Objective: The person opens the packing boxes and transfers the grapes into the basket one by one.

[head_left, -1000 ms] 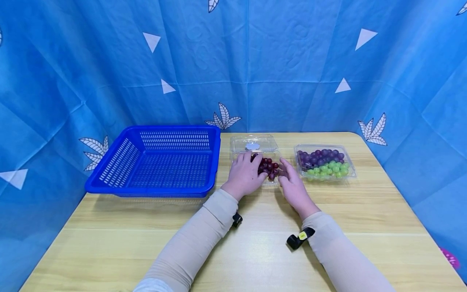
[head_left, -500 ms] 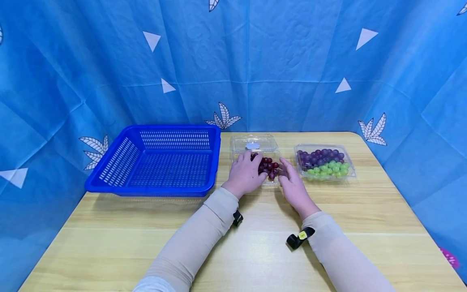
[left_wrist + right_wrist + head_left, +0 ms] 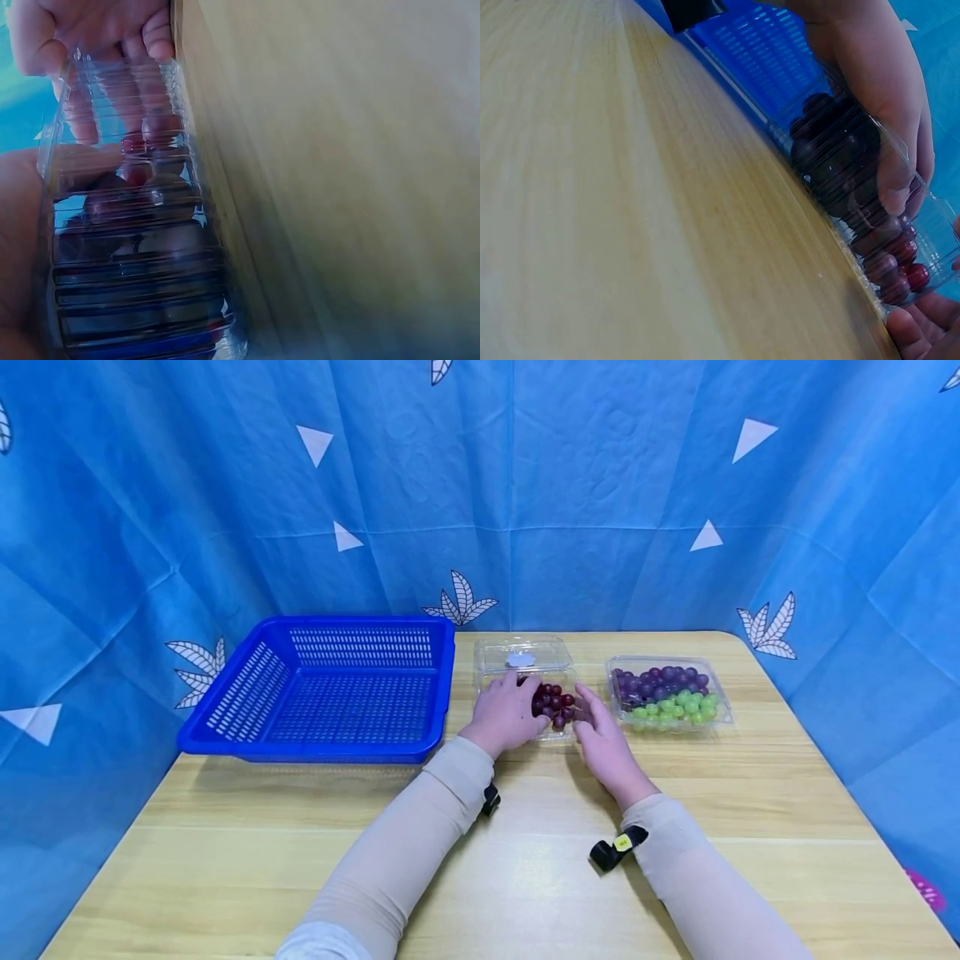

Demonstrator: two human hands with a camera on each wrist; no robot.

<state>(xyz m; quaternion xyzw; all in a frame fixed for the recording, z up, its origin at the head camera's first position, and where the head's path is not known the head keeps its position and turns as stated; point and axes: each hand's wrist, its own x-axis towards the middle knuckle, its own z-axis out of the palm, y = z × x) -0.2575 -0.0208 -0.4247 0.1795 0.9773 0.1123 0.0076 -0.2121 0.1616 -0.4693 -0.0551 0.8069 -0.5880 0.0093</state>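
Observation:
In the head view, a bunch of dark red grapes (image 3: 553, 703) lies in a clear plastic box (image 3: 557, 737) with its lid (image 3: 540, 652) folded back. My left hand (image 3: 504, 714) reaches into the box from the left and grips the bunch, fingers over the far side and thumb on the near side. The right wrist view has the left hand (image 3: 881, 79) with its thumb down among the grapes (image 3: 892, 266). At the box's right end, my right hand (image 3: 606, 752) touches the wall with extended fingers. The left wrist view shows the right hand (image 3: 97, 22) behind the ribbed wall.
A blue plastic basket (image 3: 352, 706) with slotted sides stands on the left of the wooden table (image 3: 540, 868). To the right sits a second clear box (image 3: 723, 714) with purple grapes (image 3: 648, 687) and green grapes (image 3: 678, 706). A blue curtain (image 3: 585, 527) hangs behind.
The fingers of my left hand have drawn in slightly over the grapes, so a little more of them is covered on the far side. The right hand has stayed in place.

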